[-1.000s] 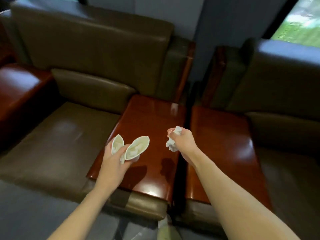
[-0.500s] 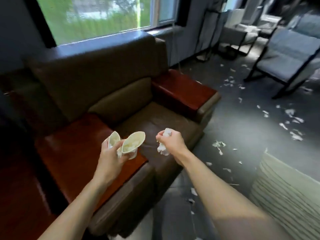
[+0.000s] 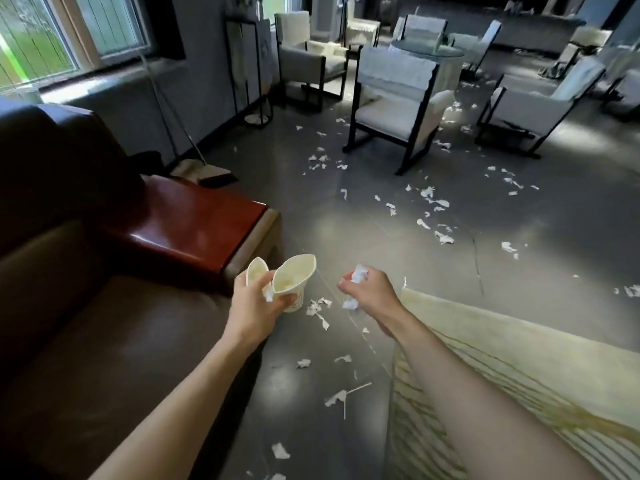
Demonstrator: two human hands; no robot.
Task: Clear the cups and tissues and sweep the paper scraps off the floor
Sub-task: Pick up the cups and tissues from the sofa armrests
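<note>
Dark grey floor (image 3: 346, 230) fills most of what I see, stretching away to the right of the brown leather armchair (image 3: 86, 323) that takes up the left side. Right of the armchair, toward the bottom edge, lies a pale striped rug (image 3: 519, 375). Well beyond the armchair stand several white lounge chairs (image 3: 394, 112) on dark frames. Just behind the armchair's glossy wooden armrest (image 3: 194, 226), a broom (image 3: 204, 173) leans below the window (image 3: 52, 46). Over the armchair's front right corner the left hand (image 3: 252, 310) grips two squashed paper cups (image 3: 294, 278) together, mouths tipped toward me. Just right of that, above bare floor, the right hand (image 3: 370, 292) is closed around a crumpled tissue (image 3: 358, 273), which pokes out above and below the fist. White paper scraps (image 3: 431, 195) lie scattered over the floor right of the armchair and out among the white chairs.
</note>
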